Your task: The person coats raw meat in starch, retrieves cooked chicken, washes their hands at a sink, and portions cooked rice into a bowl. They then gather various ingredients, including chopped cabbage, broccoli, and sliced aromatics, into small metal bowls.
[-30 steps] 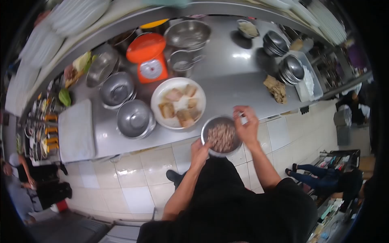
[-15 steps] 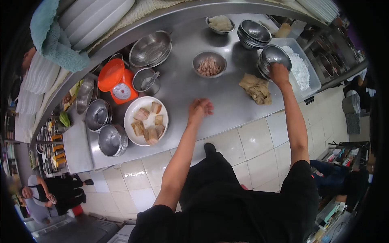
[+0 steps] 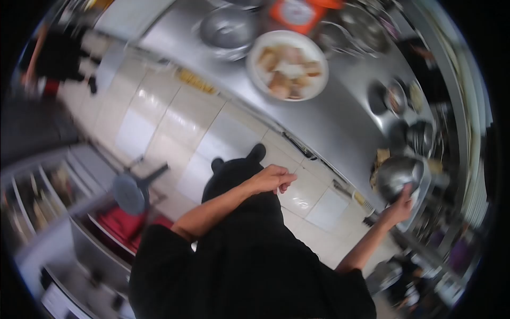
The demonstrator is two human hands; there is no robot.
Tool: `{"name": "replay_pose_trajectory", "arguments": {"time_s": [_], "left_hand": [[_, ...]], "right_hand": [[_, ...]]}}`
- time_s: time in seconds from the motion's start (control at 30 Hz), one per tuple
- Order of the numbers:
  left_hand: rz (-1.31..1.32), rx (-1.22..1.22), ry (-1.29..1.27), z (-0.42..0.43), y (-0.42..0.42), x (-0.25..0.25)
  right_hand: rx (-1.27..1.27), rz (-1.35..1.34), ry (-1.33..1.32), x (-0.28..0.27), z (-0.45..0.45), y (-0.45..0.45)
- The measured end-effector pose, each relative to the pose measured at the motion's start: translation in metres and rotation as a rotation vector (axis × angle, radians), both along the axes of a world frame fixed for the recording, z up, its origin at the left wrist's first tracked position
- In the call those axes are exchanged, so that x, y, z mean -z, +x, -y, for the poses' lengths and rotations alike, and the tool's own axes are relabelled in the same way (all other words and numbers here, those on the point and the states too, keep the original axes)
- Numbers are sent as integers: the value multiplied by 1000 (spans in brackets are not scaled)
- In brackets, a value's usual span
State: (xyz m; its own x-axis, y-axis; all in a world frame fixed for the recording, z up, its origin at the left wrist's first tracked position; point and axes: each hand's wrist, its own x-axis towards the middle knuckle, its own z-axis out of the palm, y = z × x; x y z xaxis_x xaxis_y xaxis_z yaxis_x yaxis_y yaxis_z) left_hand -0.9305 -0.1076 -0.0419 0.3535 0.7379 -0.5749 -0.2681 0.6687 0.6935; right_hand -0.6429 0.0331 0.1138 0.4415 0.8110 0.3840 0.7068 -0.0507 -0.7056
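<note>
In my right hand [image 3: 399, 208], a steel bowl [image 3: 396, 178] is gripped by its rim, tilted over the counter's right end. Part of a translucent tub [image 3: 421, 196] shows behind that bowl, next to a crumpled brown cloth-like item [image 3: 381, 155]. Away from the counter, my left hand [image 3: 273, 179] hangs over the floor in front of my body, its fingers curled loosely with nothing visible in them. A white plate [image 3: 260, 85] bearing several meat chunks [image 3: 281, 85] rests on the counter, out of reach of both hands. Motion blurs much of the view.
Along the steel counter [image 3: 340, 117] stand a steel bowl [image 3: 228, 29], an orange scale [image 3: 295, 13] and stacked bowls [image 3: 419, 137]. Farther off is a small bowl of meat pieces [image 3: 396, 98]. A pan [image 3: 130, 192] lies left, near open drawers [image 3: 101, 234]. Another person [image 3: 58, 56] stands upper left.
My view has swung round to the left, so the counter now runs diagonally. The right hand has lifted a steel bowl from the tub area. My left hand's fingers have curled in.
</note>
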Motion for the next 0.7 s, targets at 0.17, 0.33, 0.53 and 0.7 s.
{"name": "replay_pose_trajectory", "arguments": {"time_s": [0.17, 0.33, 0.53, 0.7], "left_hand": [[227, -381, -243, 40, -58, 10], [-34, -738, -264, 111, -129, 85], [-266, -1081, -349, 157, -178, 154], [-323, -1273, -438, 167, -192, 189]], "right_hand": [[-1153, 257, -177, 108, 113, -150], [-1691, 89, -420, 169, 121, -270], [-1100, 438, -515, 334, 7, -417], [-958, 625, -392, 408, -35, -494]]}}
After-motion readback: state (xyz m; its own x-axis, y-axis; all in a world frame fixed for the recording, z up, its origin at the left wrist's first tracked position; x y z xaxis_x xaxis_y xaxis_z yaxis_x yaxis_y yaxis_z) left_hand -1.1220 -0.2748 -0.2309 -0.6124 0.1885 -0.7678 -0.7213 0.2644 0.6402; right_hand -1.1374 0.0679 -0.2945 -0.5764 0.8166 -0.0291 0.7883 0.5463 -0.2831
